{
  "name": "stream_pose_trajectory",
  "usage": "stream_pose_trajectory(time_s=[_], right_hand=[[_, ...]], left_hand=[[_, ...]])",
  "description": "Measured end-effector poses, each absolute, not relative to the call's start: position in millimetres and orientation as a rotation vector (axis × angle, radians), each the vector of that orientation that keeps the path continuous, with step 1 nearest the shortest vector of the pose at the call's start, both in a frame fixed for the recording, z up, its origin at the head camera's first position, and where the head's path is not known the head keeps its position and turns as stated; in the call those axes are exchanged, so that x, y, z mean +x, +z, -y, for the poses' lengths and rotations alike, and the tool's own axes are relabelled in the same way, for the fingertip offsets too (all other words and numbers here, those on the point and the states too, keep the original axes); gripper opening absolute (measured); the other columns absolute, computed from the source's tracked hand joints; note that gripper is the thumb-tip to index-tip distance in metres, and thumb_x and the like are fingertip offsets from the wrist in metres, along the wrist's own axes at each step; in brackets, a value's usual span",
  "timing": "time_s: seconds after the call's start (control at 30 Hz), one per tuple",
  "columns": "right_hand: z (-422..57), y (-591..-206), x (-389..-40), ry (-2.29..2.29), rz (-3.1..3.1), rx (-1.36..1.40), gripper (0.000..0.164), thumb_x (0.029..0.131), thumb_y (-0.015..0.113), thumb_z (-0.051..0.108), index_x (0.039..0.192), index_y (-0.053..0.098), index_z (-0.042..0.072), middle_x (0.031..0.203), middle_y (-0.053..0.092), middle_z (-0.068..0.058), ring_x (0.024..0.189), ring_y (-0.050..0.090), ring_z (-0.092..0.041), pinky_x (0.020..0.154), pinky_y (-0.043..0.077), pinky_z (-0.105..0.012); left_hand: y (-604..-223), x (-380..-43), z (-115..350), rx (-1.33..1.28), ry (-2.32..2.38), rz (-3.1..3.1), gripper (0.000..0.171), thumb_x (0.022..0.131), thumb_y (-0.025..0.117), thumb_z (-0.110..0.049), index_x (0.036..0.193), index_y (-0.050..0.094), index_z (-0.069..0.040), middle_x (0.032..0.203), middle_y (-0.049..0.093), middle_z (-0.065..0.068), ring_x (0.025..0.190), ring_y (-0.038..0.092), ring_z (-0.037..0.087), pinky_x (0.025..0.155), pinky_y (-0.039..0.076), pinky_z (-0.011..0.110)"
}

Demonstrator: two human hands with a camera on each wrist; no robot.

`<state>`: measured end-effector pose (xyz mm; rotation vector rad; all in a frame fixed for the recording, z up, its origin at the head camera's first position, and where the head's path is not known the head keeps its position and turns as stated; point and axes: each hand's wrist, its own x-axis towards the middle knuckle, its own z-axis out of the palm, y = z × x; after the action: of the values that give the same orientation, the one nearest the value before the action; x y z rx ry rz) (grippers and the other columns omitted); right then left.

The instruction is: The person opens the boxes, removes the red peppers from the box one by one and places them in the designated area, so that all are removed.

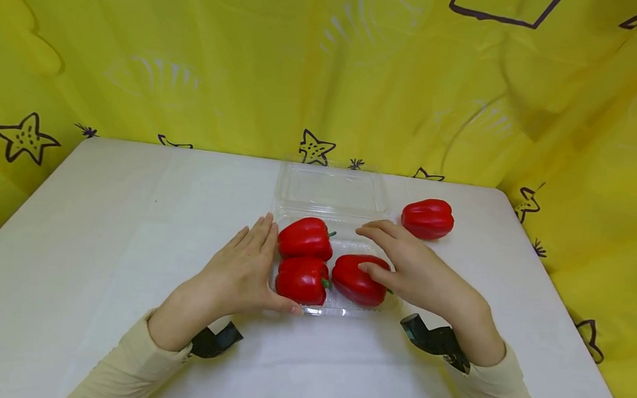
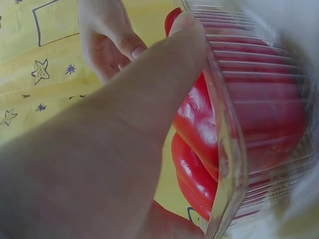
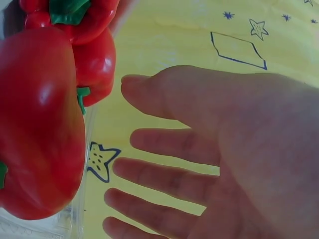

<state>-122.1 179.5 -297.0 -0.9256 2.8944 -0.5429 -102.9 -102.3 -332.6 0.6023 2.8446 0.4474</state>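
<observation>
A clear plastic clamshell box (image 1: 338, 312) lies with its lid (image 1: 333, 189) folded back, and three red bell peppers sit in its base. Two are stacked front to back on the left: a rear pepper (image 1: 306, 237) and a front pepper (image 1: 301, 281). The third pepper (image 1: 359, 280) lies on the right side. My left hand (image 1: 241, 274) rests along the box's left wall, fingers straight, thumb at the front rim. Over the right pepper hovers my right hand (image 1: 411, 264), its fingers spread and relaxed; the right wrist view shows a gap between fingers and pepper.
Another red bell pepper (image 1: 428, 219) lies on the white table (image 1: 98, 257), to the right of the lid. A yellow patterned curtain (image 1: 250, 65) borders the table at the back and sides. Black straps are on both wrists.
</observation>
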Motion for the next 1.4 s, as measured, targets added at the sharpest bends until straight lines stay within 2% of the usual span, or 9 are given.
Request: stream_pose_trajectory(time_s=[0.57, 0.97, 1.4], right_hand=[[-174, -307, -112, -0.466, -2.866, -0.937, 0.048, 0.088, 0.074, 0.02, 0.131, 0.06, 0.004, 0.129, 0.06, -0.007, 0.119, 0.058, -0.023, 0.097, 0.055, -0.039], [-169, -309, -110, -0.381, -2.837, -0.954, 0.046, 0.087, 0.075, 0.023, 0.128, 0.062, 0.006, 0.126, 0.062, -0.006, 0.113, 0.06, -0.022, 0.093, 0.057, -0.04], [-162, -309, -104, -0.266, -2.87, -0.877, 0.052, 0.082, 0.08, 0.031, 0.127, 0.062, 0.013, 0.121, 0.062, -0.004, 0.106, 0.059, -0.02, 0.076, 0.058, -0.037]], left_hand=[[-335, -101, 102, 0.62, 0.466, -2.849, 0.133, 0.064, 0.077, -0.073, 0.153, 0.023, 0.009, 0.163, 0.018, 0.026, 0.152, 0.019, 0.041, 0.123, 0.021, 0.054], [-333, -102, 102, 0.624, 0.468, -2.856, 0.133, 0.065, 0.075, -0.075, 0.153, 0.022, 0.009, 0.163, 0.018, 0.026, 0.152, 0.018, 0.039, 0.123, 0.022, 0.054], [-332, -101, 103, 0.632, 0.456, -2.851, 0.132, 0.065, 0.076, -0.074, 0.153, 0.023, 0.009, 0.163, 0.019, 0.026, 0.152, 0.018, 0.04, 0.123, 0.021, 0.055]])
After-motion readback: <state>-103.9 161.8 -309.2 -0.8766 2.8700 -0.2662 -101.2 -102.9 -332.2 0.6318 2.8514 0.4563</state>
